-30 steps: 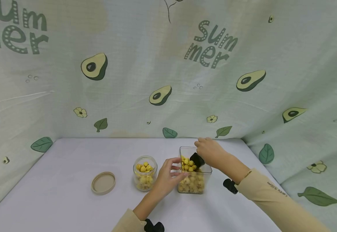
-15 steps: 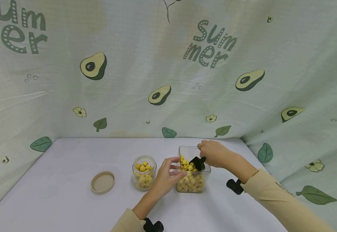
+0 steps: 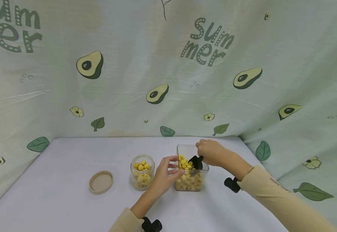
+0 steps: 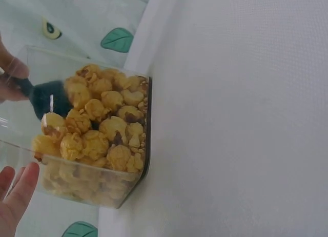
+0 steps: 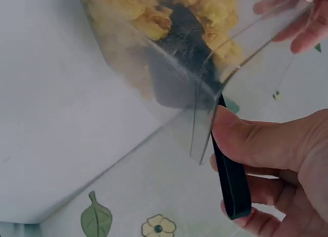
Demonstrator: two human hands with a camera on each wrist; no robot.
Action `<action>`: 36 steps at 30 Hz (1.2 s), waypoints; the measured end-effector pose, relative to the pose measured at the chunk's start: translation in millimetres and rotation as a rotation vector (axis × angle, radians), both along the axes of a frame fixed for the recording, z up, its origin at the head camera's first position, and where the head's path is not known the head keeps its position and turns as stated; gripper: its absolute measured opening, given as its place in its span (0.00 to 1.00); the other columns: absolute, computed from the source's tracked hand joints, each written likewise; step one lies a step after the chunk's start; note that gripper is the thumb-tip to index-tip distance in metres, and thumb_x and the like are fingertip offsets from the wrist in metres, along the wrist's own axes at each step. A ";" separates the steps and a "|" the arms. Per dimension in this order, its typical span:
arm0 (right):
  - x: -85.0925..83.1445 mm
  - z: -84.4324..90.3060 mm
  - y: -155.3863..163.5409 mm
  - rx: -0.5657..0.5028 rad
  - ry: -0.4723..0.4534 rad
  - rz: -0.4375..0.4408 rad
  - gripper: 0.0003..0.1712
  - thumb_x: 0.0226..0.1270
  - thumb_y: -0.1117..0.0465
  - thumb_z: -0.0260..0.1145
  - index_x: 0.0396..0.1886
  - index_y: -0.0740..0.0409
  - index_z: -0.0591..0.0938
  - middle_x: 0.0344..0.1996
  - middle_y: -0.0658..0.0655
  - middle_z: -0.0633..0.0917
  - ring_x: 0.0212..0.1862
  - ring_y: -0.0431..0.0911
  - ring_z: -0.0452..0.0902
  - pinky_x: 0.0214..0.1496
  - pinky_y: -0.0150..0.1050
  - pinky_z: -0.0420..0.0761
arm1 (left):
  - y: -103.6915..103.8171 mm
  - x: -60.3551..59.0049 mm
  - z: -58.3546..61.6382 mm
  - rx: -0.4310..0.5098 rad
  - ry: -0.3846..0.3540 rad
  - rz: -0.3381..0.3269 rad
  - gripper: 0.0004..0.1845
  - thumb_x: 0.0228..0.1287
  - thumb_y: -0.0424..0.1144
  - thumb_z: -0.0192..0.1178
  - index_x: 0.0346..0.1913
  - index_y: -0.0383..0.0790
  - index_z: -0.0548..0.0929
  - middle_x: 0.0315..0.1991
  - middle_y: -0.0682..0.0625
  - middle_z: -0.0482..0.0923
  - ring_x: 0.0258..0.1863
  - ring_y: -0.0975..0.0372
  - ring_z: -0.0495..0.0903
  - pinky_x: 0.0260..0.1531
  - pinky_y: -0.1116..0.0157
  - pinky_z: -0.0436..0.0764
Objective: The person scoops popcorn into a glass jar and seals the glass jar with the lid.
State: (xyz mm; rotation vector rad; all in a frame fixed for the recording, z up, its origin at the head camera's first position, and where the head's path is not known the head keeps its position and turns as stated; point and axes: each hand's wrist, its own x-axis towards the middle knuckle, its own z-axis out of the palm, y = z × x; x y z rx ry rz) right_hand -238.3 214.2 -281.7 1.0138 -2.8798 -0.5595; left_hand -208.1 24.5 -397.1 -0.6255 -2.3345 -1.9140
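Right now my right hand [image 3: 211, 152] has a firm grip on the black scoop [image 5: 228, 170], thumb pinching its handle, the bowl dug into the popcorn [image 4: 97, 124] inside the square clear tub [image 3: 190, 180]. My left hand [image 3: 163, 174] steadies the tub's near wall, fingers curled against it. I judge this the loading step; next calls for lifting level and carrying left to the small round jar [image 3: 142, 175], just beside the tub on the counter [image 3: 55, 199], its lid [image 3: 100, 182] lying apart.
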 end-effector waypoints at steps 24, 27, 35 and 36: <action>5.4 1.2 -17.7 0.212 0.050 -0.012 0.06 0.51 0.63 0.72 0.29 0.53 0.83 0.28 0.50 0.79 0.33 0.44 0.73 0.33 0.36 0.76 | -0.8 -0.1 1.2 0.006 -0.030 -0.006 0.29 0.59 0.44 0.64 0.60 0.35 0.68 0.57 0.43 0.67 0.51 0.54 0.73 0.49 0.60 0.81; 5.5 0.2 -13.3 0.129 0.014 -0.008 0.04 0.52 0.65 0.71 0.27 0.54 0.84 0.26 0.49 0.78 0.32 0.44 0.73 0.31 0.35 0.76 | -1.1 -0.5 1.5 0.005 -0.029 -0.001 0.29 0.59 0.44 0.64 0.60 0.36 0.68 0.57 0.43 0.67 0.51 0.54 0.73 0.49 0.61 0.81; 5.1 -3.4 -3.4 -0.068 -0.046 -0.013 0.09 0.49 0.68 0.72 0.30 0.53 0.84 0.27 0.48 0.77 0.34 0.45 0.73 0.34 0.38 0.78 | -1.1 -2.6 -1.1 0.011 -0.026 -0.006 0.29 0.59 0.44 0.64 0.60 0.37 0.68 0.57 0.43 0.67 0.51 0.55 0.73 0.49 0.61 0.81; 5.1 -4.6 -2.9 -0.077 -0.044 -0.004 0.09 0.49 0.68 0.72 0.31 0.53 0.84 0.27 0.48 0.77 0.35 0.45 0.73 0.34 0.39 0.78 | -1.1 -2.8 -1.4 0.013 -0.025 -0.006 0.29 0.59 0.44 0.64 0.60 0.37 0.68 0.57 0.43 0.67 0.51 0.54 0.73 0.49 0.61 0.81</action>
